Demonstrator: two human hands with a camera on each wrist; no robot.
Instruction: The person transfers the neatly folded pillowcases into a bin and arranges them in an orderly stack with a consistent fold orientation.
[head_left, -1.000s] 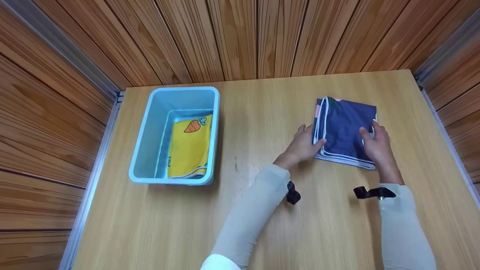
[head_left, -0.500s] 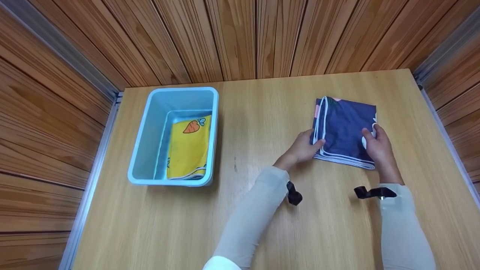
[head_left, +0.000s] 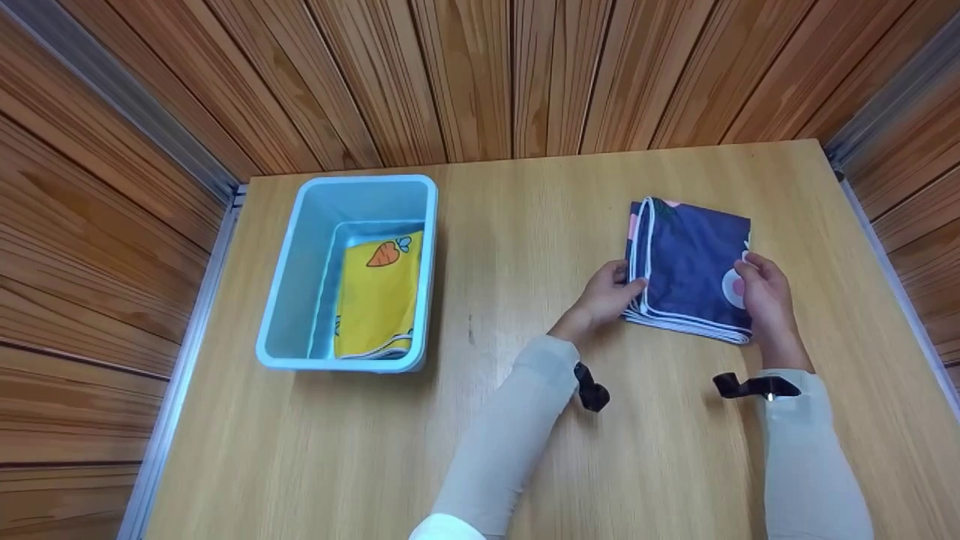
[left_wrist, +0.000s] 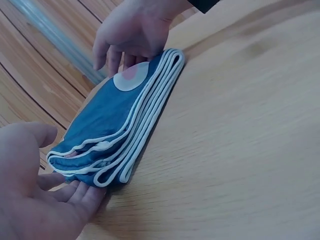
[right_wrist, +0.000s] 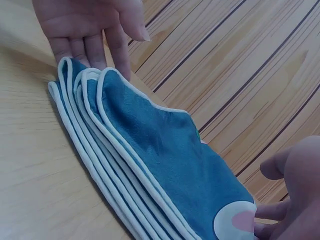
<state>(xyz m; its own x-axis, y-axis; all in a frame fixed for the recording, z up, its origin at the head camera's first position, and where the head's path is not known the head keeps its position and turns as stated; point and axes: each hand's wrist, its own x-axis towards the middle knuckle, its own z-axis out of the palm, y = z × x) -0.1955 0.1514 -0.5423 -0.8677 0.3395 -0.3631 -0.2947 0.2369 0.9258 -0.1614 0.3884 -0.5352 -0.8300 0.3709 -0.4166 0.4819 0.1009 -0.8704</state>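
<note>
A dark blue folded cloth with white edging lies in several layers at the table's right side. My left hand is at its left edge. The left wrist view shows these fingers reaching under the near fold, with the thumb raised apart from the cloth. At the opposite edge is my right hand, beside a white and pink round print. In the right wrist view its thumb stands off the cloth while the fingers touch the side, partly hidden behind it.
On the left stands a light blue plastic bin with a folded yellow cloth, printed with a carrot, inside. Wood-patterned panels rise behind the table and along both sides.
The blue cloth has shifted slightly toward me. My right hand has moved a little right, and more of the round print shows. The bin has not moved.
</note>
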